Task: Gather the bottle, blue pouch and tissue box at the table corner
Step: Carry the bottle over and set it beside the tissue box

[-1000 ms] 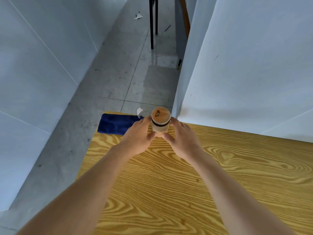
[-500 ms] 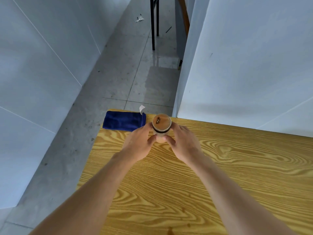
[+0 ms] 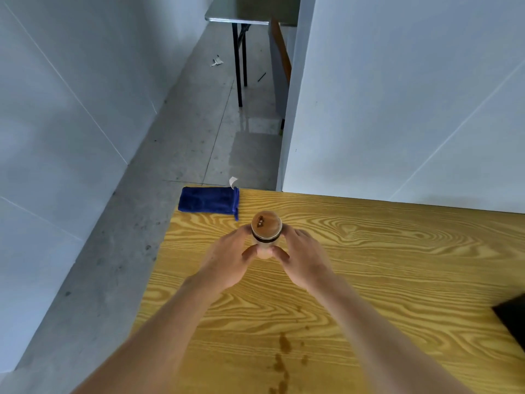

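Table [image 3: 369, 280]: yellow wood grain, dark stains near the person, set against pale walls; grey floor [image 3: 170, 166] beyond its far edge.
Count: one bottle [image 3: 266, 231], one blue pouch [image 3: 208, 201], two hands; one dark object [image 3: 514, 319] cut off at the right edge.
Grip: left hand [image 3: 227, 263] and right hand [image 3: 302, 261] both curl round the upright bottle, one each side.
Pouch: at the table's far left corner, just beyond and left of the grip, not touching the bottle.
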